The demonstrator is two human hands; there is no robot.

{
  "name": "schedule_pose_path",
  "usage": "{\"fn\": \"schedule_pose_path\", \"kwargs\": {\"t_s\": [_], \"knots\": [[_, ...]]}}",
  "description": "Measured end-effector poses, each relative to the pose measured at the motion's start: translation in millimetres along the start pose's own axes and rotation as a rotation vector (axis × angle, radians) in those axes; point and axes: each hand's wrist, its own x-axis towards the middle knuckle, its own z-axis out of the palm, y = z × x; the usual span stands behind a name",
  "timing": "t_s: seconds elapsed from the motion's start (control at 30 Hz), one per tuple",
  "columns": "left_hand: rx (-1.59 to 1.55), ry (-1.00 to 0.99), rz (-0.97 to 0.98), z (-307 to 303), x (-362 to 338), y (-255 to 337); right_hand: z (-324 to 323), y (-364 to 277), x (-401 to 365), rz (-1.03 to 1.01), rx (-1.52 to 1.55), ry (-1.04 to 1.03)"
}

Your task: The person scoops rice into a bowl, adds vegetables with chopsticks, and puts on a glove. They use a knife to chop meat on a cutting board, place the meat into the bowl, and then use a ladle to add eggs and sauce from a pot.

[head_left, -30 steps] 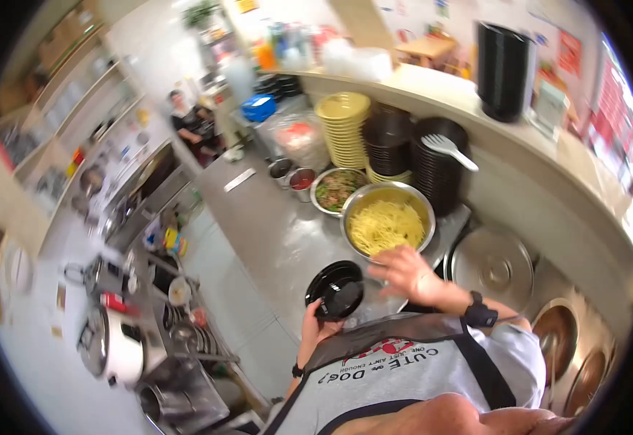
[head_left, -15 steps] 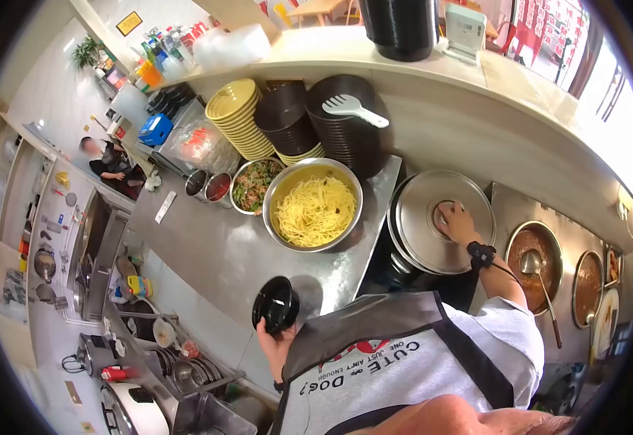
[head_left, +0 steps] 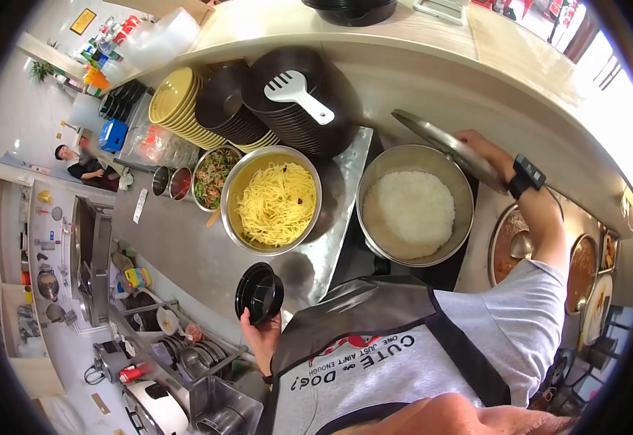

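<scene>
My left hand (head_left: 261, 338) grips a small black bowl (head_left: 259, 293), which looks bare inside, over the near edge of the steel counter. My right hand (head_left: 479, 148) holds a metal lid (head_left: 450, 148), tilted up at the far right side of a large pot; part of that hand is behind the lid. White rice (head_left: 412, 212) lies in the uncovered pot (head_left: 365, 230). To the pot's left stands a steel bowl (head_left: 234, 230) of yellow shreds (head_left: 276, 203). A white slotted spatula (head_left: 298, 94) rests on a stack of dark bowls (head_left: 287, 127).
Beside the yellow shreds is a container of mixed chopped food (head_left: 215, 176). Yellow bowls (head_left: 173, 101) are stacked behind it. On the right, a pan of brown sauce (head_left: 505, 250) holds a ladle. A raised ledge (head_left: 403, 58) runs along the back. Another person (head_left: 88, 170) stands far left.
My right hand has lifted the lid off the pot and tilted it away to the right, exposing the rice. The black bowl stays in my left hand. The camera view has shifted.
</scene>
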Motion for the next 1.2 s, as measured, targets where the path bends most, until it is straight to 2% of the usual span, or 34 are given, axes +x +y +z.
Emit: {"fn": "schedule_pose_path", "kwargs": {"t_s": [0.13,0.23,0.37,0.43,0.47,0.53,0.6,0.63,0.7,0.73,0.77,0.83,0.87,0.93,0.97,1.03,1.07,1.13,1.2], "knots": [[-0.035,0.074,-0.017,8,-10,-20,-18,-3,28,0.070,0.127,-0.198],[-0.070,0.102,-0.024,10,-14,-38,-21,-7,53,-0.084,-0.323,-0.300],[-0.086,0.074,0.013,3,-19,-48,-33,-24,64,-0.060,-0.264,-0.518],[-0.032,0.067,-0.034,9,-23,-50,-35,-52,45,-0.073,-0.171,-0.481],[-0.063,0.110,-0.032,16,-25,-51,-32,-68,36,-0.089,-0.121,-0.525],[-0.078,0.068,-0.020,12,-22,-48,-23,-102,7,-0.128,-0.085,-0.577],[-0.066,-0.002,0.005,18,-27,-47,-11,-137,-24,-0.165,-0.479,-0.439],[-0.082,-0.008,0.019,16,-26,-44,-7,-143,-26,-0.185,-0.493,-0.440],[-0.051,-0.031,-0.015,11,-22,-42,-3,-152,-26,-0.070,-0.813,-0.137],[-0.048,-0.063,-0.009,10,-23,-39,1,-148,-24,-0.130,-0.765,0.045],[-0.064,-0.075,-0.001,10,-24,-36,1,-136,-15,-0.147,-0.777,0.053],[-0.084,-0.091,0.005,7,-26,-27,0,-109,16,-0.302,-0.949,0.251],[-0.098,-0.103,0.018,1,-28,-24,1,-88,29,-0.323,-0.956,0.261],[-0.117,-0.119,0.036,-7,-28,-13,8,-67,51,-0.386,-1.050,0.426],[-0.137,-0.131,0.056,-11,-29,-9,11,-79,49,-0.415,-1.055,0.436],[-0.221,-0.075,0.087,-25,-33,-1,15,-101,40,-0.197,-1.087,0.196],[-0.231,-0.079,0.097,-35,-33,1,20,-109,45,-0.212,-1.091,0.199],[-0.272,-0.073,0.081,-56,-28,7,28,-129,64,-0.573,-0.769,0.578],[-0.294,-0.074,0.105,-69,-27,8,54,-205,50,-0.269,0.072,0.343]]}}
